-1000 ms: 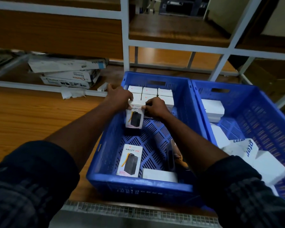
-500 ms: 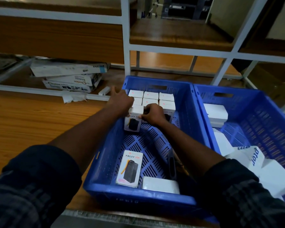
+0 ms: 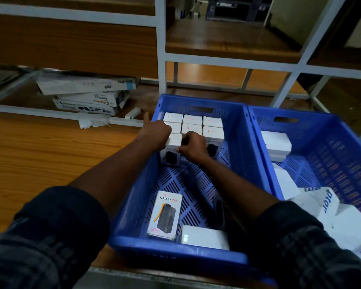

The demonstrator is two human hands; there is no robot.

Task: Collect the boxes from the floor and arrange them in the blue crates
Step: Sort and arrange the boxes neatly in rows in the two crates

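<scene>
A blue crate stands in front of me. Several white Halley boxes stand upright in rows at its far end. Both hands grip one more upright Halley box in the front row, against the left wall: my left hand on its left top, my right hand on its right edge. Another Halley box lies flat near the front, beside a white box. A second blue crate to the right holds several white boxes loosely.
A white metal shelf frame with wooden boards rises behind the crates. Flat cartons are stacked on its lowest level at the left. The wooden floor stretches to the left of the crates.
Both hands have moved the held Halley box farther back and left, standing it upright in the row against the crate's left wall.
</scene>
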